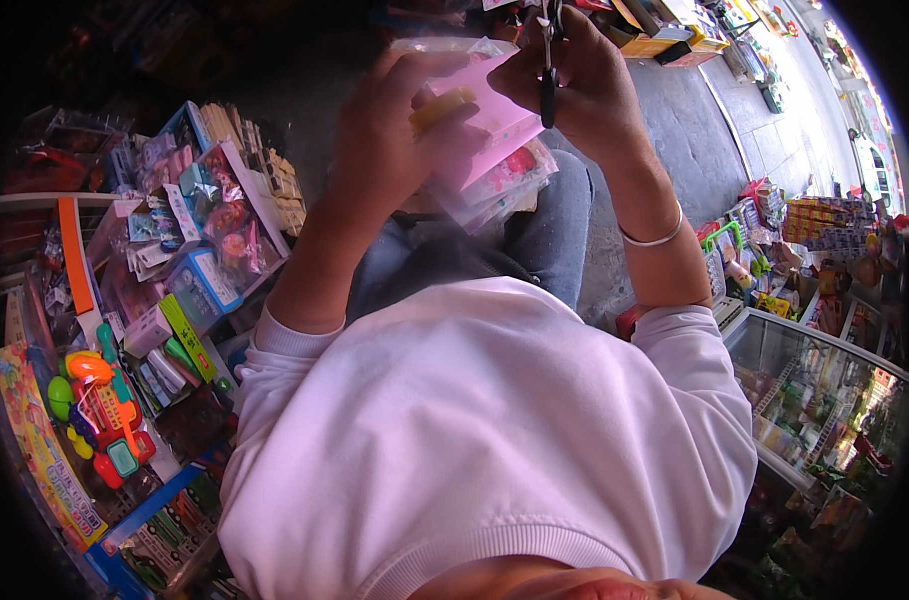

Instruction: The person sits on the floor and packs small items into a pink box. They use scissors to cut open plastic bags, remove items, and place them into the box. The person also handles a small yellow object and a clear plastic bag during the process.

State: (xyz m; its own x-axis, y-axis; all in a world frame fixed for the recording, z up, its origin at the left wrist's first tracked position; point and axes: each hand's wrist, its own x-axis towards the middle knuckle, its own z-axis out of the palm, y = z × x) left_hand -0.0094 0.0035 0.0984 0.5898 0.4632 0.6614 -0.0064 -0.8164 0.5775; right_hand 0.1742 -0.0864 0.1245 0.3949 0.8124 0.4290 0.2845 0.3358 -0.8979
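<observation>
My left hand, blurred, is curled around a yellow roll of tape at the top centre. Beside it a pink box or folder stands tilted above my lap, touching or close to both hands. My right hand grips scissors with dark handles, their blades pointing towards the top edge. Beneath the pink item lie clear plastic packets with pink and red printing. How the fingers of my left hand meet the pink item is blurred.
Shelves with packaged goods and colourful plastic toys are on the left. A glass display case stands at the right, near stacked small boxes. Grey floor shows beyond my knees. A parked vehicle is at the far right.
</observation>
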